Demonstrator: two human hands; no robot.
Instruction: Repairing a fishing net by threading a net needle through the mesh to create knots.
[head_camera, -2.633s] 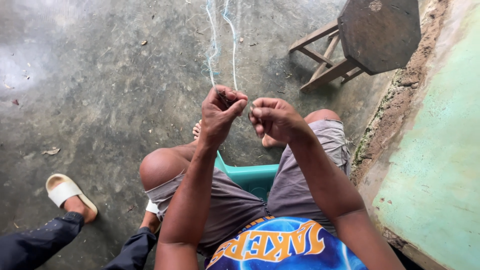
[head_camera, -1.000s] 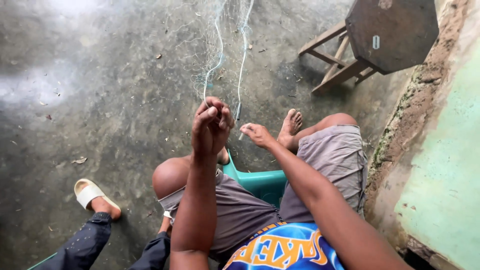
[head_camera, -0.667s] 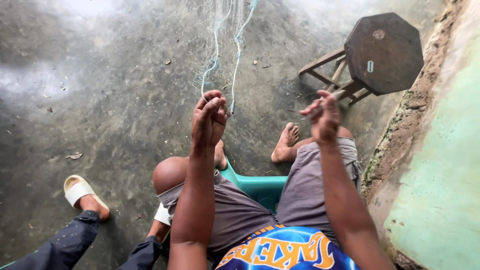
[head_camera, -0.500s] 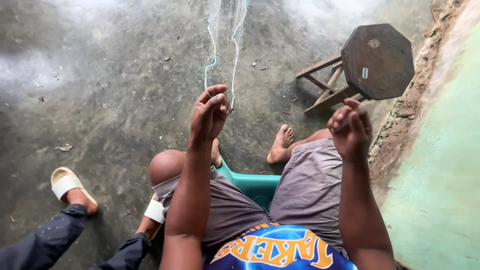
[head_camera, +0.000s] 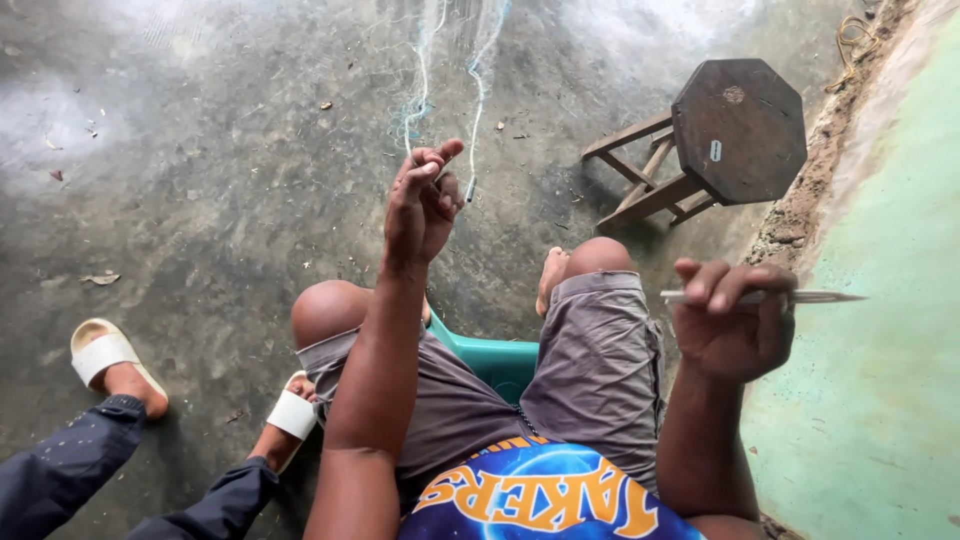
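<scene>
We see pale blue netting thread running up from the left hand, whose fingers are pinched on it out over the grey concrete floor. The right hand is out to the side by the green wall, fingers closed on a thin netting needle. A dark wooden stool stands beyond, and another person's white sandals rest at lower left.

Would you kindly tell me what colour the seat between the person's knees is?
The seat is teal green plastic, seen in the head view between the grey shorts.
</scene>
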